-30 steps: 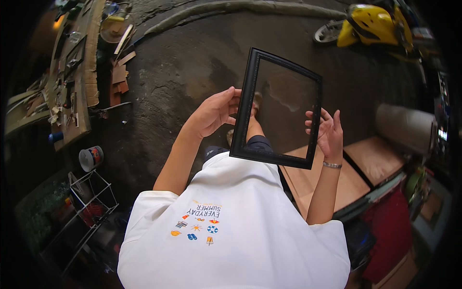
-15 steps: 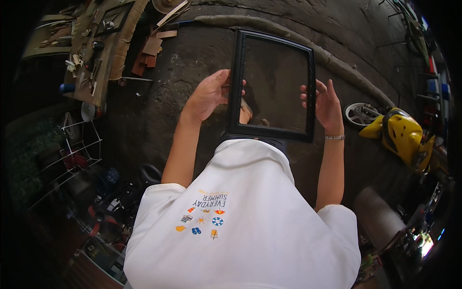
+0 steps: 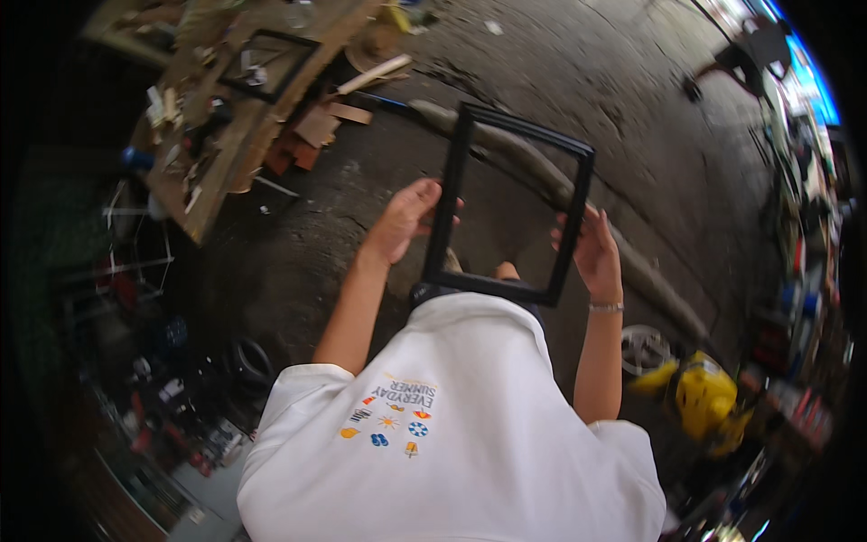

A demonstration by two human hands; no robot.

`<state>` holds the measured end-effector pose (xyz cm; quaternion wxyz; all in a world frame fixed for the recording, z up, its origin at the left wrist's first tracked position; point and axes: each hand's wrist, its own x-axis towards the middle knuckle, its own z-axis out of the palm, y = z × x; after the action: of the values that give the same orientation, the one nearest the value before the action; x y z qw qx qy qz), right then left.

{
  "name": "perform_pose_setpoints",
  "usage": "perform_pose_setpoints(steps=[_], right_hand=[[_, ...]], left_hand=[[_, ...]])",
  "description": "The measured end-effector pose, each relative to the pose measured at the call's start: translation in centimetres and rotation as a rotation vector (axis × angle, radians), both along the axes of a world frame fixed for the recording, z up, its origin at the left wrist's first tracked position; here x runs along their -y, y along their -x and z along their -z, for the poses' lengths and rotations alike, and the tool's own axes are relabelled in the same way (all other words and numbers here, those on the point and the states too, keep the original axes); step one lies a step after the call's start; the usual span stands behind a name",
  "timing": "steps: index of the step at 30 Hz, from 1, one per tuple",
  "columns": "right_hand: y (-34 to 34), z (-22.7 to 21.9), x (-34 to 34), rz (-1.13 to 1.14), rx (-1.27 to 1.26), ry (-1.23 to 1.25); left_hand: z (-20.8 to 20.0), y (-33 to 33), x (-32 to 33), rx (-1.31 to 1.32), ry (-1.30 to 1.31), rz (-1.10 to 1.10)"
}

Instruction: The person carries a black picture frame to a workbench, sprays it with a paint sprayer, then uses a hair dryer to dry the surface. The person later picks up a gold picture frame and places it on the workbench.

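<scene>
A black rectangular picture frame is held up in front of my body, tilted a little clockwise. Through its opening I see the dark floor and part of a long, log-like ridge. My left hand grips the frame's left bar, its thumb on the near side and its fingertips showing inside the opening. On the opposite bar, my right hand is closed, with fingers reaching behind the bar. The frame's lower edge is close to the hem of my white shirt.
At upper left, a wooden workbench bears another black frame and scraps. Wood offcuts lie beside it. The ridge crosses the floor. A yellow motorcycle fairing and white wheel are at right; a person is far right.
The view has swung, bringing more of the workbench and a far-off person into sight. The picture frame has tilted clockwise, and my right thumb has come closer to its bar.
</scene>
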<state>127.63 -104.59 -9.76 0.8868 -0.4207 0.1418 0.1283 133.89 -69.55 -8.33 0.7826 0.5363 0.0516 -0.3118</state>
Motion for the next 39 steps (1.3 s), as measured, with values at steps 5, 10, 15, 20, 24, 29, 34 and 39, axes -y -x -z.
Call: perform_pose_setpoints(steps=[5, 10, 15, 20, 24, 29, 34, 39], right_hand=[[-8.7, 2.2, -0.4, -0.103, 0.015, 0.03], [-21.1, 3.4, -2.6, -0.234, 0.014, 0.059], [-33.7, 4.1, -4.7, -0.404, 0.05, 0.046], [-46.0, 2.3, -10.1, -0.569, 0.094, 0.04], [-55.0, -0.3, -16.5, -0.681, 0.147, 0.066], [-68.7, -4.0, -26.5, -0.859, 0.304, 0.121], [-79.2, -5.2, -29.9, -0.81, 0.302, 0.218], [-88.0, -2.2, -25.6, -0.749, 0.168, 0.358]], left_hand=[[2.9, -5.3, -0.9, -0.015, 0.007, -0.085], [4.4, -11.0, -3.0, -0.097, -0.007, -0.272], [3.3, -17.5, -3.6, -0.078, -0.072, -0.447], [1.5, -22.5, -6.3, 0.013, -0.014, -0.692], [-1.1, -27.5, -10.4, 0.139, 0.021, -0.795], [-3.3, -36.4, -18.0, 0.29, -0.033, -0.845], [-4.1, -46.8, -19.9, 0.333, -0.174, -0.903], [0.2, -56.3, -17.2, 0.083, 0.062, -0.813]])
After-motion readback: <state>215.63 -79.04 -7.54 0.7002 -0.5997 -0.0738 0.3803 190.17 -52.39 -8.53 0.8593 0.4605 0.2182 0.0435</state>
